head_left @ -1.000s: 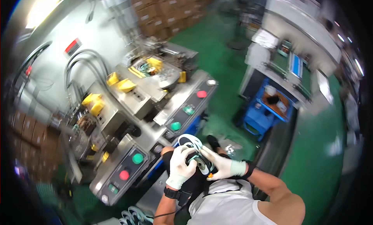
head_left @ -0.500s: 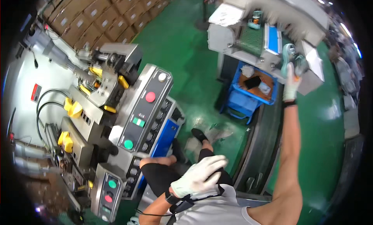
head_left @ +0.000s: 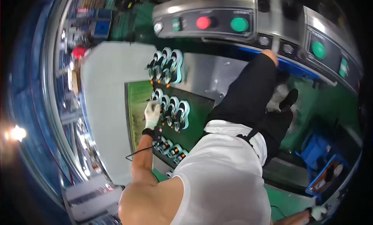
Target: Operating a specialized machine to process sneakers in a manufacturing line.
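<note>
My left hand, in a white glove with a black wrist strap, reaches out over a green belt and lies on the end sneaker of a row of white sneakers with teal soles; whether its fingers grip that shoe is unclear. A second row of sneakers lies further along the belt, and a third sits close to my arm. My right hand, also gloved, shows only as a small patch at the lower right rim, near a blue crate. My lap and black trousers fill the middle.
A grey control panel with a red button and a green button runs along the top, and another green button sits at the right. A pale flat cover borders the belt. The floor is green.
The view has swung round. My left hand left my lap and stretched out to the sneakers on the belt. My right hand came down from the machine to the lower right.
</note>
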{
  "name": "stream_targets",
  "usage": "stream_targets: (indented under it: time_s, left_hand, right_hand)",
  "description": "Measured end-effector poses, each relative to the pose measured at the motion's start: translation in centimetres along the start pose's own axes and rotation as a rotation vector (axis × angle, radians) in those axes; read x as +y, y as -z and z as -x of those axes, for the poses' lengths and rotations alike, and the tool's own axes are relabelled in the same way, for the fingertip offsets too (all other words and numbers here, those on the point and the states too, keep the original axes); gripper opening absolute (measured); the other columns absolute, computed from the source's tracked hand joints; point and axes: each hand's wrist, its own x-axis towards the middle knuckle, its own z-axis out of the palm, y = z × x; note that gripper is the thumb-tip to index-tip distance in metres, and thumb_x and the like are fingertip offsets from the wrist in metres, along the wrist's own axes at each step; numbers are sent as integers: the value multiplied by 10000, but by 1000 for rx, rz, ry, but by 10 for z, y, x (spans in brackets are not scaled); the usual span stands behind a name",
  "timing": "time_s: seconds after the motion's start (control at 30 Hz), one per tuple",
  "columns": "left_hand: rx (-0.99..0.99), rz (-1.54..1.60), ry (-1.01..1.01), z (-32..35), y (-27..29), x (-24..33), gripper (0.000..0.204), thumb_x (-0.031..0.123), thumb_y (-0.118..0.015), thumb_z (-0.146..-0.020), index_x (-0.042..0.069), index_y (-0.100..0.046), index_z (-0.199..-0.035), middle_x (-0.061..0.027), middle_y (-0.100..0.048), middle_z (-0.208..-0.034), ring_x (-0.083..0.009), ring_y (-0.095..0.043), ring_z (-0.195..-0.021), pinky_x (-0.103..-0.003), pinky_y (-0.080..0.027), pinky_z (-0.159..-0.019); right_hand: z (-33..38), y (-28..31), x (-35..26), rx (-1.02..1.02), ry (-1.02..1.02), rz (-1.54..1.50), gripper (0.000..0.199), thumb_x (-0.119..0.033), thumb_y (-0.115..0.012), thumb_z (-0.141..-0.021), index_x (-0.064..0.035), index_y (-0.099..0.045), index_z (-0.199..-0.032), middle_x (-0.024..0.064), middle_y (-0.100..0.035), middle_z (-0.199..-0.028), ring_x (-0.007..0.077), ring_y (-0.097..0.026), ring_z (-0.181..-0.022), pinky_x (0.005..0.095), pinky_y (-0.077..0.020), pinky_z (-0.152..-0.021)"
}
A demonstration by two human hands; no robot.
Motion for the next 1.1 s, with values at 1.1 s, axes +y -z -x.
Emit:
stream_targets:
  time_s: [1.1]
  left_hand:
    - [-258,339,-174,94,-40,73,300,51,-655,-665,99,-685,-960,-141,-576,-1031,-331,-621,-948,-391,-525,-819]
  right_hand:
    - [488,268,-568,-1910,1961,-909,876,-293,-800,-758,63,-373,-1435,319,-407,-1445,452,-416,-1351,484,-341,-1143]
